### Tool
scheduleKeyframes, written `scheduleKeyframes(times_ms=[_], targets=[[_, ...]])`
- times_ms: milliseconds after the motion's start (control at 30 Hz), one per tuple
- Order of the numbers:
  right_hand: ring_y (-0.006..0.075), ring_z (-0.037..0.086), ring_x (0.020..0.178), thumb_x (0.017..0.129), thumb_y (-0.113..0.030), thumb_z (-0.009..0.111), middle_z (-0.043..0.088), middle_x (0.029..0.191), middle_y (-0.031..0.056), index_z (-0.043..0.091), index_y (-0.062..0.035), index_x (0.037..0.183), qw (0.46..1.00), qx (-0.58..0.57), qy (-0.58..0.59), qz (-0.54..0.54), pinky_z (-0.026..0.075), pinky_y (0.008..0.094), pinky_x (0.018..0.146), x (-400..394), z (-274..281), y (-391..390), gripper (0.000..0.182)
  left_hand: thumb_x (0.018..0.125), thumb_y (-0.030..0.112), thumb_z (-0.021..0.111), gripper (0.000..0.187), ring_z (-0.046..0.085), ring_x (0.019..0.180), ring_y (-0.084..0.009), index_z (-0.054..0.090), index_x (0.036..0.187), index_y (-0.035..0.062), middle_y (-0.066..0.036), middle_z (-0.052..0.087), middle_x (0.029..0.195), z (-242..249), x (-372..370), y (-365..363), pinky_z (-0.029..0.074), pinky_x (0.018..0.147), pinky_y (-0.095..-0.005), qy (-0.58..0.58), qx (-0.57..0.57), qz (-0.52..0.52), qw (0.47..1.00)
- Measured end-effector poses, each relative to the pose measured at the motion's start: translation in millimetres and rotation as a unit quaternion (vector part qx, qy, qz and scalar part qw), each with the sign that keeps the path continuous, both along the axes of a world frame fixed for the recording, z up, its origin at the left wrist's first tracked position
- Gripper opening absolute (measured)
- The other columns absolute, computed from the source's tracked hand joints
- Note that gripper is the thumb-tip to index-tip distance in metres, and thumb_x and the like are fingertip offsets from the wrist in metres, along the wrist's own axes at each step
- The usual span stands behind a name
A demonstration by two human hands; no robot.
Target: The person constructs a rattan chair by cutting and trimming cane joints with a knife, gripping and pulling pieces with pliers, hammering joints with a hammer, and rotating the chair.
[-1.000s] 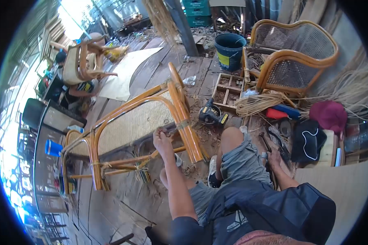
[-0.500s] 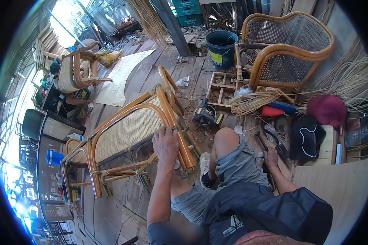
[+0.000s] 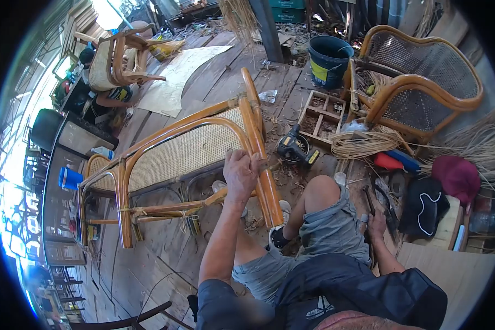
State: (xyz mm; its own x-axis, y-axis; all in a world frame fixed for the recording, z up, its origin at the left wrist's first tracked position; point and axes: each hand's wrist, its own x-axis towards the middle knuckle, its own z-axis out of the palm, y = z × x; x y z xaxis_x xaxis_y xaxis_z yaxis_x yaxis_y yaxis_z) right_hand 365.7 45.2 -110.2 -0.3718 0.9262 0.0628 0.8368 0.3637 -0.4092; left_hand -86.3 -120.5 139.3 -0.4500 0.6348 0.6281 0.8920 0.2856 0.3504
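Note:
A rattan chair (image 3: 181,142) with a woven cane panel lies tipped over on the plank floor before me. My left hand (image 3: 241,177) is at its near end, fingers curled against the thick glossy pole (image 3: 266,190); the fingertips are partly hidden. My right hand (image 3: 377,224) is low beside my thigh, its fingers bent at the end of a dark tool handle (image 3: 369,199). A small silvery piece (image 3: 364,218) shows beside those fingers. Whatever the right hand grips is mostly hidden.
A cordless drill (image 3: 296,147), a divided wooden box (image 3: 320,116) and a dark bucket (image 3: 329,69) stand beyond the chair. Coiled rattan strips (image 3: 366,146) lie near another cane chair (image 3: 423,82). A maroon cap (image 3: 455,177) is at right. Another person (image 3: 105,102) works at far left.
My view has turned, shifting the whole scene. The rattan chair sits at a slightly different angle, and my left hand has gone from spread across its frame to curled fingers. My right hand stays low.

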Motion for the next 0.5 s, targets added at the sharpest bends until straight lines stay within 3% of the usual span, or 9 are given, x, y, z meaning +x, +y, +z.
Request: scheduleKeyframes(times_ms=[100,200,300,400,500], targets=[[0.0407,0.053,0.095,0.082,-0.013,0.058,0.057,0.101,0.0212,0.053,-0.0007,0.108,1.0,0.009,0.002,0.009,0.042,0.0472,0.084,3,-8,2,0.029,0.089,0.018,0.058,0.026,0.054,0.077,-0.0286,0.06,0.074,-0.0033,-0.016,0.058,0.082,-22,-5,-12,0.044,0.071,-0.0378,-0.051,0.081,0.01,0.995],[0.0407,0.053,0.097,0.082,-0.013,0.058,0.057,0.103,0.0216,0.053,-0.0006,0.112,1.0,0.003,-0.018,0.01,0.042,0.0472,0.084,5,-10,3,0.033,0.093,0.02,0.052,0.031,0.055,0.074,-0.0314,0.06,0.076,-0.0045,-0.017,0.058,0.082,-45,-6,-13,0.044,0.07,-0.0398,-0.254,0.145,0.06,0.954],[0.0405,0.053,0.098,0.082,-0.013,0.058,0.057,0.104,0.0217,0.052,-0.0007,0.114,1.0,0.004,-0.027,0.005,0.042,0.0468,0.084,6,-13,4,0.035,0.096,0.023,0.047,0.036,0.053,0.069,-0.0344,0.059,0.076,-0.0051,-0.019,0.056,0.077,-35,-9,-11,0.044,0.068,-0.0414,-0.267,0.097,0.095,0.954],[0.0414,0.053,0.097,0.084,-0.016,0.055,0.058,0.106,0.0225,0.053,-0.001,0.114,0.999,-0.001,-0.036,0.009,0.042,0.0474,0.083,4,-9,5,0.034,0.096,0.023,0.044,0.034,0.055,0.069,-0.0383,0.06,0.08,-0.0029,-0.023,0.056,0.073,-29,-20,-9,0.044,0.065,-0.0444,-0.207,0.046,0.086,0.973],[0.0423,0.054,0.093,0.086,-0.018,0.054,0.059,0.1,0.0232,0.054,-0.0019,0.108,0.998,0.003,-0.056,0.01,0.043,0.0481,0.08,6,-14,8,0.027,0.089,0.016,0.05,0.022,0.057,0.066,-0.0356,0.056,0.076,-0.0003,-0.02,0.059,0.071,-71,-49,-3,0.046,0.062,-0.0456,-0.085,-0.041,0.084,0.992]])
